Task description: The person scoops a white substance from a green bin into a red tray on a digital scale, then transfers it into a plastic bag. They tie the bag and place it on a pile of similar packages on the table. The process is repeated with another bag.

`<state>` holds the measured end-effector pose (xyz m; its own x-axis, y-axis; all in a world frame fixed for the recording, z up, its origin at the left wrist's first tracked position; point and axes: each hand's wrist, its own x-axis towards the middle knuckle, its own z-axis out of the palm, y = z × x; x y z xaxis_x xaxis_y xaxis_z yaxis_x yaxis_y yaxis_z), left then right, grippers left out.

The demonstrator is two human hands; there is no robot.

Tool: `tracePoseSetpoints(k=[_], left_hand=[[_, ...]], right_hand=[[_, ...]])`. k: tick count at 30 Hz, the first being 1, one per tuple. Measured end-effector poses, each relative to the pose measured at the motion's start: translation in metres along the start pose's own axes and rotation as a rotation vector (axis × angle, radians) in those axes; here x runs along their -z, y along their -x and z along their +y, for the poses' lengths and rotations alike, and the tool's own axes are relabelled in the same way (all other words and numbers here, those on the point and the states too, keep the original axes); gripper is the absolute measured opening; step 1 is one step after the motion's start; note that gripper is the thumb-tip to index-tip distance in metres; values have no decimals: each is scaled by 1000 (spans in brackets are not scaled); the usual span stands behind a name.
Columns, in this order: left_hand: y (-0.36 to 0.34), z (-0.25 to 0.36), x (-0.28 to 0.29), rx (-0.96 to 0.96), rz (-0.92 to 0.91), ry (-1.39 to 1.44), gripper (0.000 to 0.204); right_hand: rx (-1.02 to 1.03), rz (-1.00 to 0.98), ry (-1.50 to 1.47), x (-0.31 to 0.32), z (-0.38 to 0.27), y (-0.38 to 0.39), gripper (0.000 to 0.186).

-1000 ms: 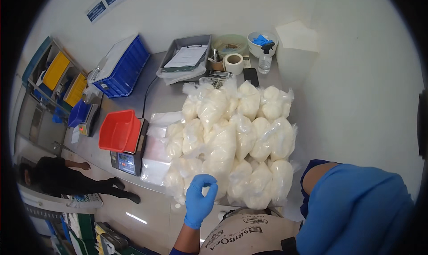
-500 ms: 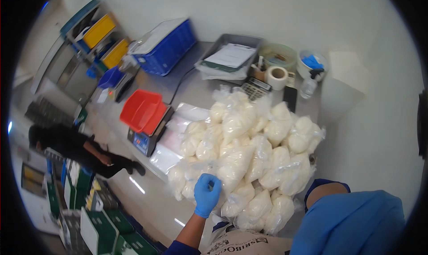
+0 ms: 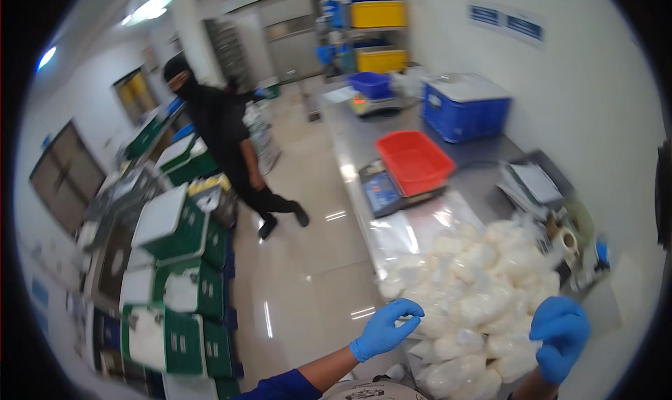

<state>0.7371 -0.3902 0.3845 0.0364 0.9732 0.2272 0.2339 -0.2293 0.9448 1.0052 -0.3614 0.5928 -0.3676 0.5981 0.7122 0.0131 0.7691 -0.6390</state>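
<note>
Clear plastic bags of a pale, cream-coloured filling lie heaped on the near end of the metal table. My left hand, in a blue glove, hovers at the left edge of the heap; its fingers are loosely bent, with a gap to the thumb and nothing between them. At the right side of the heap, my blue-gloved right hand is raised, fingers bent and apart from the thumb. Nothing shows in it, though its palm is partly hidden and blurred. Flat clear plastic bags lie just beyond the heap.
A red tray sits on a scale. Behind are a blue box, a grey tray with papers and a tape roll. Across the aisle, a person in black stands by green crates.
My view has swung left toward the aisle, so the table appears farther right. My right hand has come into view. My left hand has come away from the bag it was at.
</note>
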Motion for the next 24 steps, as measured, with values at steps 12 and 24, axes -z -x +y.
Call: tracePoseSetpoints(k=[12, 24], left_hand=[[235, -201, 168, 778, 143, -325, 37], [512, -319, 194, 1595, 217, 259, 27]], right_hand=[[-918, -389, -133, -236, 105, 138, 20], [-794, -974, 251, -300, 130, 209, 46]])
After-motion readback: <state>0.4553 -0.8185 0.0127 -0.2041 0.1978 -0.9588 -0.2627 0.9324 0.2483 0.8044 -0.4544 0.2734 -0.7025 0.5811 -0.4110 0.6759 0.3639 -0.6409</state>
